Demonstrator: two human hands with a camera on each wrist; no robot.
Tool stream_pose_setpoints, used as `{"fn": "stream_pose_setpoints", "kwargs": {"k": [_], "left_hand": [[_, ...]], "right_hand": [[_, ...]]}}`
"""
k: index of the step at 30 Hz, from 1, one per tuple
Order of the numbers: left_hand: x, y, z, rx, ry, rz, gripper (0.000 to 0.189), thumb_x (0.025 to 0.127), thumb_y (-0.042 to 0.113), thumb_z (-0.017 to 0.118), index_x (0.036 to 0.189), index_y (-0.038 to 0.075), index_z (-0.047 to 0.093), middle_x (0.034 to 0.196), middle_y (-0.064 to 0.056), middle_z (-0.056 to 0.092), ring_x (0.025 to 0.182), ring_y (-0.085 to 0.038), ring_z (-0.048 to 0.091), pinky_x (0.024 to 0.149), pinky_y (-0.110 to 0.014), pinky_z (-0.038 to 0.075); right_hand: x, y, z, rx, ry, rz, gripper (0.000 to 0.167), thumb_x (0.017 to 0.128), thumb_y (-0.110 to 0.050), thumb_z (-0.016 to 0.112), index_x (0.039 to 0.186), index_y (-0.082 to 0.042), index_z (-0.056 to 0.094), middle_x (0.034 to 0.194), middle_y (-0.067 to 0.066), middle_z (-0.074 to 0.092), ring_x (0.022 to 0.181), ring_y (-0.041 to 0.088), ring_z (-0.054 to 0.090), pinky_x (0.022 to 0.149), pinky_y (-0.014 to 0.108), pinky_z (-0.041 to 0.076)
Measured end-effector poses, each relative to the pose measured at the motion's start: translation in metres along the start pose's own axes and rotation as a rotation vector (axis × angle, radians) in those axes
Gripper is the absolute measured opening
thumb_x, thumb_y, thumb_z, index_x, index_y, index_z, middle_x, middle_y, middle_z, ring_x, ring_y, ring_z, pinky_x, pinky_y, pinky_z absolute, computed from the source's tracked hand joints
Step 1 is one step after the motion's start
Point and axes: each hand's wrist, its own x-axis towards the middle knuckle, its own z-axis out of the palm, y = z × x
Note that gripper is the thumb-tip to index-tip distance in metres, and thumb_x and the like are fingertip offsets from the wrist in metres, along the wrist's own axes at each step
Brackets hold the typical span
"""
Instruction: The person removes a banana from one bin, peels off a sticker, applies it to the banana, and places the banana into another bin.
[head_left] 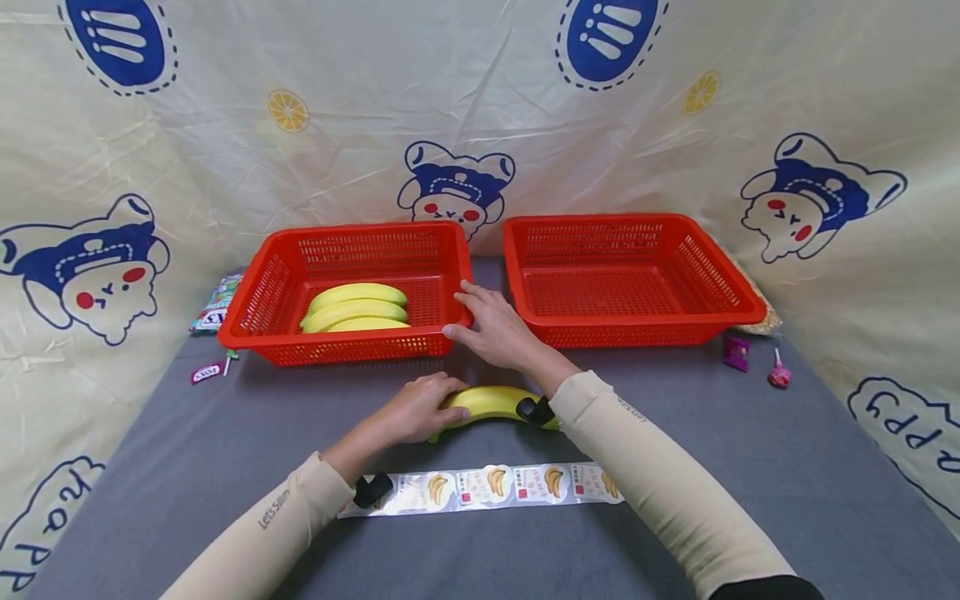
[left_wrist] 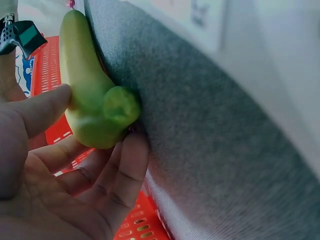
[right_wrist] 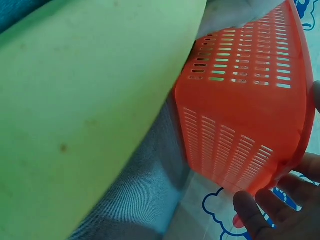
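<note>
In a left hand (head_left: 420, 408), near the centre of the frame, a single banana (head_left: 495, 402) is being gripped by its stem end, thumb on one side and fingers on the other. Above it, a right hand (head_left: 498, 329) is being held with fingers spread at the near right corner of the left red basket (head_left: 360, 348); whether the rim is being pressed cannot be told. A light, even grip appears to be called for, the peel likely being bruised by a hard squeeze, and the far end would probably be best supported too. That end is being hidden by the right sleeve (head_left: 660, 475) and a black wrist device (head_left: 536, 411). At lower centre, a strip of banana labels (head_left: 480, 487) is being partly covered by the same sleeve, which could be snagging it. In the left basket, three bananas (head_left: 356, 314) are being held; at upper right, a second red basket (head_left: 637, 335) is being seen. The frame's sides are being dotted with a candy (head_left: 208, 372) and a lollipop (head_left: 780, 379).
</note>
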Motion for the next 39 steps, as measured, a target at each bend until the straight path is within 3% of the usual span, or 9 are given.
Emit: {"fn": "stream_pose_setpoints", "kwargs": {"k": [9,15,20,27,30,39], "left_hand": [[-0.001,0.001,0.001,0.0,0.014,-0.007,0.042,0.086,0.027,0.067,0.122,0.007,0.061,0.102,-0.006,0.062,0.084,-0.017,0.052,0.077,-0.033,0.043],[-0.003,0.003,-0.002,0.018,0.045,-0.031,0.047,0.085,0.03,0.068,0.126,0.009,0.058,0.107,-0.007,0.06,0.093,-0.018,0.052,0.084,-0.037,0.045],[-0.009,0.009,-0.006,0.009,0.083,-0.043,0.047,0.084,0.03,0.069,0.125,0.012,0.059,0.112,-0.007,0.059,0.101,-0.019,0.051,0.088,-0.04,0.046],[-0.02,0.024,-0.004,-0.017,0.148,0.032,0.04,0.084,0.026,0.068,0.121,0.012,0.062,0.108,-0.005,0.06,0.097,-0.016,0.049,0.083,-0.034,0.045],[-0.024,0.033,-0.001,-0.028,0.134,0.065,0.04,0.084,0.027,0.068,0.121,0.013,0.061,0.108,-0.004,0.06,0.097,-0.015,0.048,0.082,-0.034,0.045],[-0.033,0.056,0.014,-0.103,0.015,0.116,0.042,0.085,0.028,0.067,0.125,0.016,0.06,0.123,-0.001,0.057,0.114,-0.015,0.046,0.098,-0.039,0.042]], "right_hand": [[-0.001,0.0,0.002,0.01,0.017,-0.009,0.071,0.087,-0.045,0.06,0.145,-0.012,0.036,0.158,0.004,0.022,0.141,0.028,0.027,0.111,0.05,0.031],[-0.005,0.001,-0.002,0.016,0.045,-0.023,0.071,0.087,-0.045,0.061,0.146,-0.014,0.035,0.158,0.003,0.022,0.141,0.028,0.026,0.111,0.05,0.031],[-0.02,-0.004,-0.013,0.043,0.113,-0.058,0.071,0.085,-0.043,0.063,0.146,-0.018,0.035,0.157,-0.001,0.023,0.14,0.025,0.028,0.109,0.051,0.032],[-0.053,-0.005,-0.033,0.067,0.176,-0.156,0.067,0.085,-0.038,0.065,0.143,-0.017,0.039,0.153,0.003,0.033,0.137,0.024,0.032,0.107,0.053,0.034],[-0.07,-0.002,-0.041,0.057,0.185,-0.178,0.066,0.084,-0.036,0.067,0.142,-0.017,0.041,0.149,0.005,0.039,0.132,0.023,0.037,0.105,0.051,0.037],[-0.115,0.013,-0.046,0.048,0.164,-0.207,0.057,0.082,-0.028,0.072,0.133,-0.016,0.05,0.13,0.003,0.054,0.115,0.018,0.046,0.092,0.042,0.047]]}}
